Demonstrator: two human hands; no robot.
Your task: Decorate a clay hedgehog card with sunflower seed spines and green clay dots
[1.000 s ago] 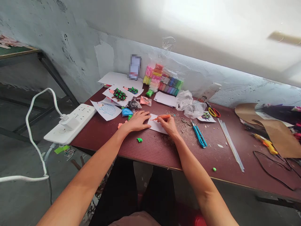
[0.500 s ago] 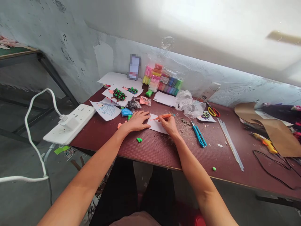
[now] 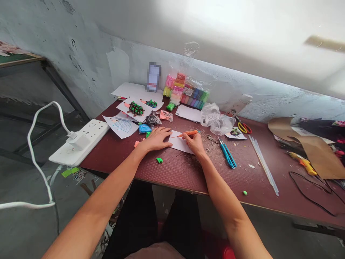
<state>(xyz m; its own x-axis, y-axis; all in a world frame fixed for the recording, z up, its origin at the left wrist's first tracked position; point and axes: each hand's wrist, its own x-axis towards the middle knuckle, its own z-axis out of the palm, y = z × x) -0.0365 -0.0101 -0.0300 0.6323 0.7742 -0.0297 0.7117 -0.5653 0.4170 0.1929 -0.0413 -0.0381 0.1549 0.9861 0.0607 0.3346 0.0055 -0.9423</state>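
Observation:
My right hand (image 3: 194, 143) is closed on an orange marker (image 3: 191, 133), held over a white sheet of paper (image 3: 181, 145). A short orange line shows on the sheet, left of the hand. Spread flat, my left hand (image 3: 159, 139) rests at the paper's left edge. Beside its wrist is a lump of salmon clay (image 3: 137, 143), partly hidden by the arm. A bit of green clay (image 3: 159, 160) lies nearer the table edge. Blue clay in a wrapper (image 3: 145, 128) sits behind the left hand.
Hedgehog pictures (image 3: 136, 109) and a blue drawing (image 3: 122, 126) lie at left. Packs of coloured clay (image 3: 192, 96) stand against the wall. To the right are a teal utility knife (image 3: 228, 154), scissors (image 3: 244, 128), glue sticks (image 3: 264, 165) and a glue gun (image 3: 306, 163). A power strip (image 3: 81, 144) overhangs the left edge.
My right hand and the marker have shifted very slightly to the right over the paper. The left hand stays in place.

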